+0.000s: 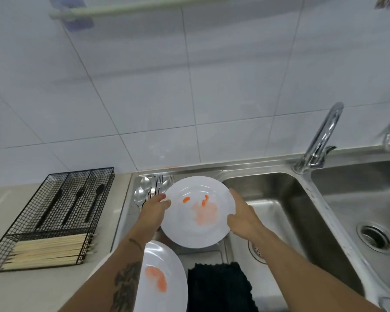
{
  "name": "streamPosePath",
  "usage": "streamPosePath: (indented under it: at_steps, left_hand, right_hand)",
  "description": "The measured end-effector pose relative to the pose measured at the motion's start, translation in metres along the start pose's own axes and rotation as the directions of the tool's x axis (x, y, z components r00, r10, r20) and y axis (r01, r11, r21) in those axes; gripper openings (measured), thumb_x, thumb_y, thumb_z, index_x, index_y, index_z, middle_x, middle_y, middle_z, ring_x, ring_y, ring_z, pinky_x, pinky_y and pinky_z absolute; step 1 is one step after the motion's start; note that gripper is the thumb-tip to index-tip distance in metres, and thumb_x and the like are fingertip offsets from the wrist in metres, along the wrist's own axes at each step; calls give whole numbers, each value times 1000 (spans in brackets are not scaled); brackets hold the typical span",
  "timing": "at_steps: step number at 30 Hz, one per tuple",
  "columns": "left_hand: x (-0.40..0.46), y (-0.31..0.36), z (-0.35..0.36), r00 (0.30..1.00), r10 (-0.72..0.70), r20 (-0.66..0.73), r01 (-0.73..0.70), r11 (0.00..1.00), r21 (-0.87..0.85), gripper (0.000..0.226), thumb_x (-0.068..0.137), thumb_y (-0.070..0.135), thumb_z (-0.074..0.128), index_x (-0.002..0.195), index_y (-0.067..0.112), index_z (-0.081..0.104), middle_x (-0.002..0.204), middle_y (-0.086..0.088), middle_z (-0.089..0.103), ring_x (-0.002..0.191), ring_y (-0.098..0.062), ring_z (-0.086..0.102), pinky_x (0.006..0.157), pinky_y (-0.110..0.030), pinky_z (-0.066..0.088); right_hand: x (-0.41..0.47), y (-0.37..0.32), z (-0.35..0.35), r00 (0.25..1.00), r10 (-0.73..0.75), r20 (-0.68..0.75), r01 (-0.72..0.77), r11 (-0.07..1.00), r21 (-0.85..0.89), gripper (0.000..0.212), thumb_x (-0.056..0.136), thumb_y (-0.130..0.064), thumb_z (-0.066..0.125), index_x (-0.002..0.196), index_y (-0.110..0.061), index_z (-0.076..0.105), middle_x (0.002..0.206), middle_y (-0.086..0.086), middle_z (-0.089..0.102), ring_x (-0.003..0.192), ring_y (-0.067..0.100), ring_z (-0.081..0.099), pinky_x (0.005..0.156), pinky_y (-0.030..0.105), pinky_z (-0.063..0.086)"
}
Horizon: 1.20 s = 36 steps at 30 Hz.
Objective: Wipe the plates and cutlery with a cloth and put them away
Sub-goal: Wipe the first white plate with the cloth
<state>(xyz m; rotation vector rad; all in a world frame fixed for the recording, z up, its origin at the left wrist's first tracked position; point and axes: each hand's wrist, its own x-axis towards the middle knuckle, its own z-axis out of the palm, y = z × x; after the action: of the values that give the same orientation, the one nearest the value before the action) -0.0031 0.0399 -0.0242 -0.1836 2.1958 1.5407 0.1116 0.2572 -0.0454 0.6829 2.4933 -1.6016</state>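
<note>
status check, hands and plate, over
Left hand and right hand grip stained plate at opposite rims. Black cloth untouched. Nothing in the way.

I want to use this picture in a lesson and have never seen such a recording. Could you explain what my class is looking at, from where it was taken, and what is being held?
There is no machine: a camera worn on a person's head looks down at their own two bare hands. The left hand and right hand grip opposite edges of a white plate smeared with orange, above a steel sink. Spoons and forks lie behind it. A second smeared plate and a black cloth sit nearer. On the counter, a black wire basket holds cutlery and chopsticks.
</note>
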Motion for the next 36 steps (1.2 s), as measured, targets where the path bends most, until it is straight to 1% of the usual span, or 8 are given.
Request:
streamPosePath:
  at_steps: [9, 13, 18, 20, 23, 27, 31, 36]
  left_hand:
    - [-30, 10, -15, 998, 64, -17, -64, 854, -516, 49, 96, -2, 47, 130, 28, 66, 124, 2, 64, 111, -29, 61, 82, -40, 54]
    - [-55, 2, -24, 998, 65, -23, -64, 766, -640, 58, 97, -7, 40, 135, 32, 61, 126, 0, 64, 113, -30, 61, 85, -42, 54]
    - [-79, -10, -46, 996, 14, -83, -69, 706, -705, 58, 98, -8, 39, 137, 30, 60, 136, -1, 59, 115, -27, 60, 100, -46, 49]
    - [-81, -15, -59, 994, 3, -108, -79, 698, -712, 57, 99, -8, 40, 136, 30, 61, 130, 2, 59, 103, -20, 62, 96, -40, 51]
    - [-76, -12, -66, 991, -1, -132, -94, 699, -709, 56, 98, -7, 40, 129, 33, 64, 133, 1, 58, 107, -22, 61, 97, -43, 51]
    - [-77, -14, -66, 986, -97, -137, -36, 673, -739, 58, 97, -6, 40, 123, 37, 69, 134, -1, 59, 112, -30, 61, 94, -53, 54]
    - [-85, -14, -63, 984, -138, -108, 5, 636, -772, 62, 96, -7, 37, 128, 38, 66, 118, 3, 62, 94, -24, 63, 64, -34, 54]
    - [-129, -10, -51, 998, -62, -13, 30, 643, -765, 63, 95, -10, 36, 127, 35, 67, 113, 0, 64, 96, -29, 64, 81, -51, 57]
  right_hand:
    - [-29, -38, -21, 987, -131, -91, 131, 991, -7, 71, 87, 4, 44, 150, -26, 34, 138, -12, 41, 126, 11, 40, 106, 29, 42]
    - [-54, -48, -5, 966, -199, -164, 197, 980, -28, 59, 91, 4, 43, 142, -27, 47, 129, -13, 50, 108, 5, 53, 82, 5, 43]
    - [-87, -43, 37, 900, -180, -397, 212, 976, 39, 35, 97, -11, 50, 123, -32, 61, 92, -14, 63, 82, 9, 65, 73, 24, 54]
    - [-100, -37, 54, 898, -97, -430, 148, 985, 85, 29, 97, -15, 52, 119, -31, 61, 86, -10, 63, 76, 9, 65, 60, 13, 47]
    - [-108, -15, 63, 905, -102, -413, 34, 985, -170, 37, 95, -22, 56, 131, -30, 52, 105, -6, 61, 97, 12, 61, 73, 6, 41]
    - [-115, 33, 84, 985, 139, -107, -175, 776, -605, 71, 89, -57, 48, 150, -49, 12, 162, 3, 5, 147, 33, 5, 116, 53, 15]
    - [-120, 54, 84, 981, 176, -81, -181, 681, -709, 88, 84, -71, 40, 150, -47, -14, 160, 6, -27, 147, 36, -18, 117, 56, -2]
    - [-171, 61, 74, 957, 175, -230, -288, 659, -695, 85, 88, -69, 37, 151, -43, -14, 162, 8, -21, 149, 37, -10, 116, 56, 2]
